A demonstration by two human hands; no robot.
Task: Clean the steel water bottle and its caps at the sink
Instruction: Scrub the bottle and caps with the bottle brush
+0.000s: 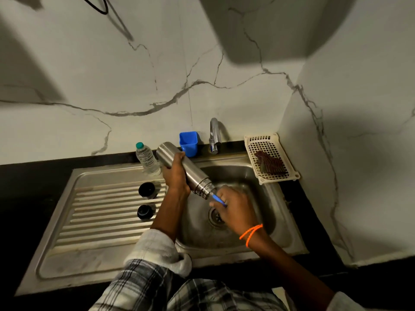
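Over the sink [258, 167], the bottle [183, 168] is gripped by the left hand [176, 173], mouth tilted down; a blue brush [219, 199] is grasped by the right hand [233, 209]. Full-depth strokes are advised.

We look steeply down from head height, facing the wall, with the sink [226, 173] close at lower centre and our arms entering from the bottom edge.
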